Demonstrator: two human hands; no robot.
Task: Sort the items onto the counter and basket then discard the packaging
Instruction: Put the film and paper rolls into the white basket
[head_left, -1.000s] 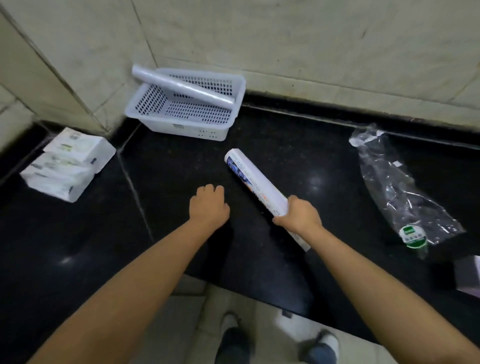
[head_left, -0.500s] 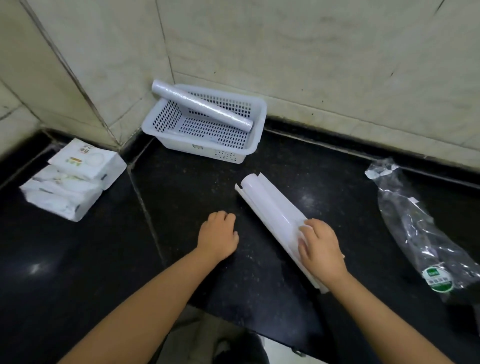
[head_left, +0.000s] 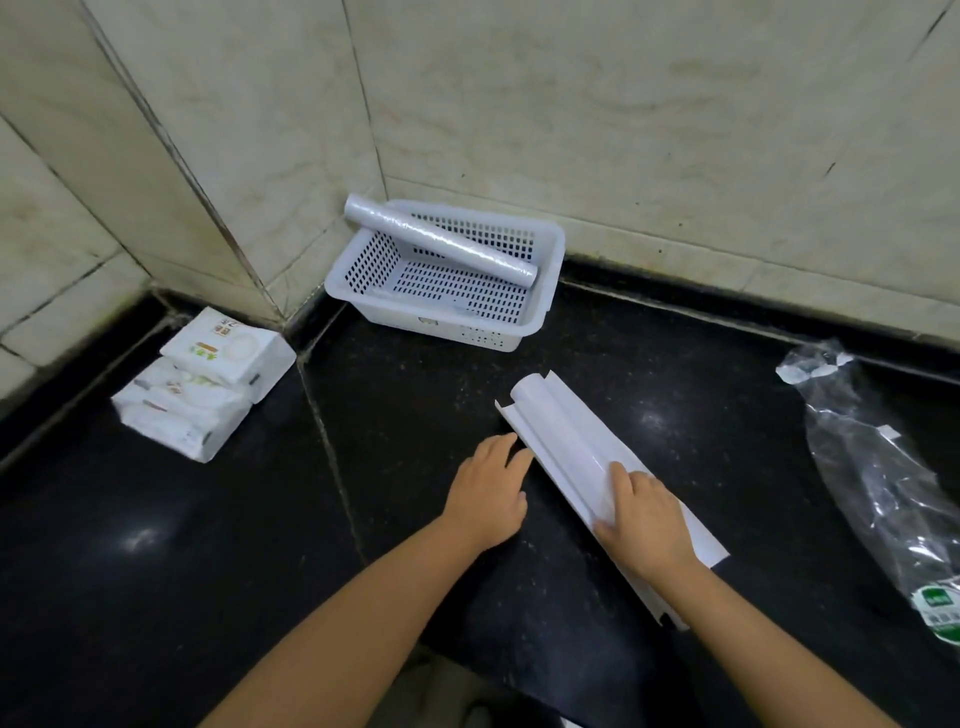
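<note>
The right hand presses flat on the long white paper roll on the black bench, at 5 o'clock from the white holey basket. The left hand, loose, touches its edge. Best to lift it level.

Bare counter lies between paper wrapper and basket; plastic bag blocks the right, tissue packs the left.
</note>
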